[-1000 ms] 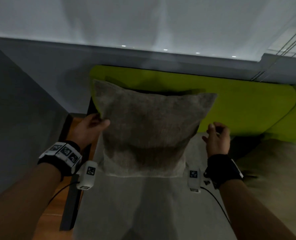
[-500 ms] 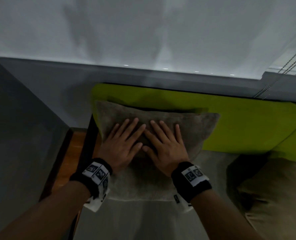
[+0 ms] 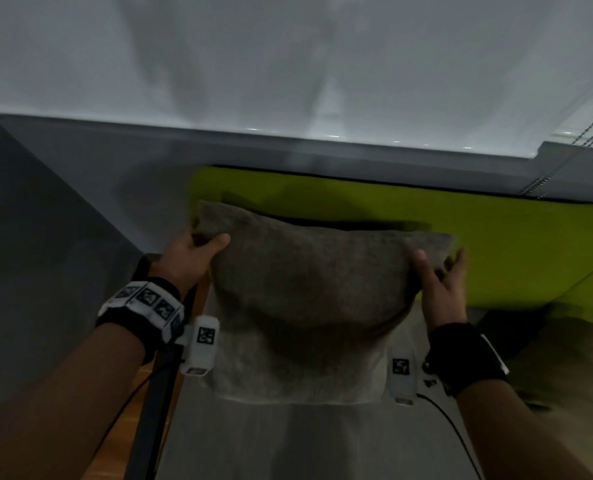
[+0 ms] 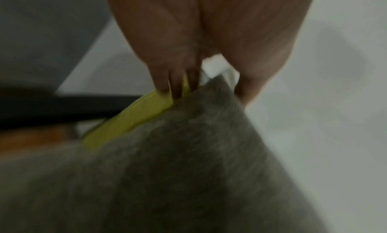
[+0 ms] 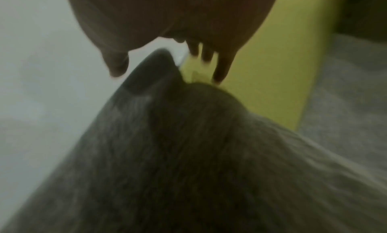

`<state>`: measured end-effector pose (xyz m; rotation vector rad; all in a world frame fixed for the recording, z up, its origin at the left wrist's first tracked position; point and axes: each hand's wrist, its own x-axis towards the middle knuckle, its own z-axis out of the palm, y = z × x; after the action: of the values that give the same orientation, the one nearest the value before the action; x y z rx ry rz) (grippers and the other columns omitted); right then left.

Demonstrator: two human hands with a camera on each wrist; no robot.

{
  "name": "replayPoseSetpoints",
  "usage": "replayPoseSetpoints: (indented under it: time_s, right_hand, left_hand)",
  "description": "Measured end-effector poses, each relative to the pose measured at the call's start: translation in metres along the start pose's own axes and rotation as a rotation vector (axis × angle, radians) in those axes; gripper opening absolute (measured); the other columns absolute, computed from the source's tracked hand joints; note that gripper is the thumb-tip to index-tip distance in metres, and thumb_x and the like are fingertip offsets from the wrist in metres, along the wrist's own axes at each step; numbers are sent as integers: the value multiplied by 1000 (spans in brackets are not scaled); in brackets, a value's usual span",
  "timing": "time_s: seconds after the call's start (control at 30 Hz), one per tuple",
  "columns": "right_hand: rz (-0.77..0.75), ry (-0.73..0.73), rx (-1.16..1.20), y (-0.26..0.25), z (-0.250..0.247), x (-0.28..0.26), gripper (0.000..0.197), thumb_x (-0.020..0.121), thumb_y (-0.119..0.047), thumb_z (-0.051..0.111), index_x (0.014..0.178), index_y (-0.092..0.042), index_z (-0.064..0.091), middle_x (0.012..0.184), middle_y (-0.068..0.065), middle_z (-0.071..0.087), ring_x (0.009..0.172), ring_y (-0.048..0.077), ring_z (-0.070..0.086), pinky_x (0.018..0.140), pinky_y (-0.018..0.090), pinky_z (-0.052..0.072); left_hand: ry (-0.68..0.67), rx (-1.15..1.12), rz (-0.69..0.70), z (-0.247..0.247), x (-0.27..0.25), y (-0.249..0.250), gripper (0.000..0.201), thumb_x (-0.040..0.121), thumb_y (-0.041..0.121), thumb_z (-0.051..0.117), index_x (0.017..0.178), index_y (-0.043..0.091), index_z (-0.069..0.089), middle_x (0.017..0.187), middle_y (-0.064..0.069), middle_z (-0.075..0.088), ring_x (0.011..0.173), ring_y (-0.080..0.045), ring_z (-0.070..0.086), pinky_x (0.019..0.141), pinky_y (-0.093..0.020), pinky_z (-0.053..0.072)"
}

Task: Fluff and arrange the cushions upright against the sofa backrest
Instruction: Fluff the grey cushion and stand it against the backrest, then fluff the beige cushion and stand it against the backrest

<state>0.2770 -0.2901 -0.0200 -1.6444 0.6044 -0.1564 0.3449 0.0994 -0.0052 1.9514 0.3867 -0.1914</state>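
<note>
A grey-brown cushion point(image 3: 315, 289) stands upright on the sofa seat, leaning on the lime-green backrest point(image 3: 502, 244). My left hand point(image 3: 201, 251) grips its upper left corner, thumb on the front and fingers point(image 4: 167, 81) behind, against the green backrest point(image 4: 130, 120). At the upper right corner my right hand point(image 3: 440, 285) holds the fabric, its thumb point(image 5: 117, 66) on the front and fingers point(image 5: 220, 71) behind. The cushion's middle bulges forward. Both wrist views are blurred.
A second, beige cushion point(image 3: 565, 368) lies slumped on the seat at the right. The grey seat point(image 3: 288, 441) stretches toward me. Left of the sofa are a dark frame point(image 3: 156, 393), wooden floor point(image 3: 128, 420) and a grey wall point(image 3: 45, 271).
Half a second ago both palms lay flat on the cushion's front. They have since moved apart to its two top corners and taken hold; the cushion now bulges out.
</note>
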Motion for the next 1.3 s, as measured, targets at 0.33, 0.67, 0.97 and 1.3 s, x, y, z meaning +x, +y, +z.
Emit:
replayPoseSetpoints:
  time_s: [0.33,0.67,0.97,1.3]
  right_hand:
    - [-113,47,-288,-32,0,-3,42,92,-44,70,123,-17,67,108,-3,68,101,14,62,82,26,44]
    - [-3,-107,-660,-22,-4,-23,63,99,-52,54,146,-11,45,142,15,57,127,39,55,101,46,47]
    - [7,-48,-712,8,-123,-151,48,94,-44,66,136,-23,60,137,4,59,124,24,59,101,37,49]
    - [60,334,-574,50,-328,-190,40,91,-35,72,129,-25,63,131,1,62,100,21,62,90,45,56]
  left_hand:
    - [92,173,120,-21,-18,13,53,88,57,59,125,19,66,118,-6,71,110,-25,64,100,-41,49]
    - [28,432,77,-9,-33,36,61,88,43,67,136,11,48,137,-18,55,125,-39,51,103,-46,39]
    - [-61,620,626,34,-129,97,25,83,12,72,104,21,65,108,-16,65,99,-39,60,86,-45,47]
    - [-640,450,502,282,-248,116,30,89,32,67,117,24,62,108,1,68,100,-17,65,87,-31,48]
